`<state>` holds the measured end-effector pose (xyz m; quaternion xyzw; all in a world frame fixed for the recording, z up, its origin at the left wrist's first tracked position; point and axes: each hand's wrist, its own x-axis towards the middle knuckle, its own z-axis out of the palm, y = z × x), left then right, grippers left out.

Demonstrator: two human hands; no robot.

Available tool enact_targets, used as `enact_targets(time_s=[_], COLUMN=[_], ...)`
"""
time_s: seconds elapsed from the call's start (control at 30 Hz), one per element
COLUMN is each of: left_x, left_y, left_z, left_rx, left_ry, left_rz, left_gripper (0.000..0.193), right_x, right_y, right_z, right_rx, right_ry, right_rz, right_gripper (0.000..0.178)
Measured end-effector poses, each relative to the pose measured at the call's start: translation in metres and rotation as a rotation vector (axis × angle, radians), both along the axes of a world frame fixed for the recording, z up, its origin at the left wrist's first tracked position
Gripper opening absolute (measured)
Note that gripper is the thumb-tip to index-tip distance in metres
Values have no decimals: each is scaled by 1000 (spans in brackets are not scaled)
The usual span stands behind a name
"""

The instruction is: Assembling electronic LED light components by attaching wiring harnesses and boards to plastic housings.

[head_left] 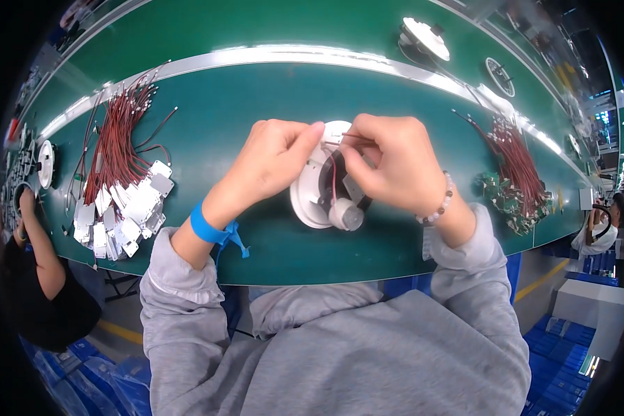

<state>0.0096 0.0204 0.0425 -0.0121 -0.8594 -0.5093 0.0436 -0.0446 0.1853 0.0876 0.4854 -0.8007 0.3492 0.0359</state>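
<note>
A round white housing (pixel 310 200) with a dark ring-shaped part inside it sits in front of me, between my hands. A small silvery cylindrical motor (pixel 346 215) is at its near end, and a thin red wire (pixel 334 173) runs up from it. My right hand (pixel 399 163) is closed, pinching dark red wires (pixel 359 138) above the housing. My left hand (pixel 270 163) is closed too, thumb and forefinger pressed together at the housing's far left side, near the wire ends. What lies between those fingertips is hidden.
Red wire bundles (pixel 121 132) with white flat modules (pixel 121 215) lie to the left; others (pixel 513 159) with green circuit boards (pixel 516 201) lie to the right. White round units (pixel 426 39) stand on the green surface beyond the light strip. A co-worker's arm (pixel 41 243) shows at far left.
</note>
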Motion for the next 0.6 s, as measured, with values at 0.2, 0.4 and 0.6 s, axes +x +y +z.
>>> enact_targets(time_s=[0.2,0.4,0.6], left_x=[0,0,1], left_y=[0,0,3], left_z=[-13,-13,-21], left_rx=[289,273,291], left_ry=[-4,-7,91], left_rz=[6,-5,-8], left_gripper=[39,35,37], right_x=[-3,-9,5], right_y=[0,-1,-15], right_z=[-4,8,-5], right_rx=[47,147,143], right_ry=[16,-13,129], right_rz=[17,83,27], right_gripper=[5,5,5])
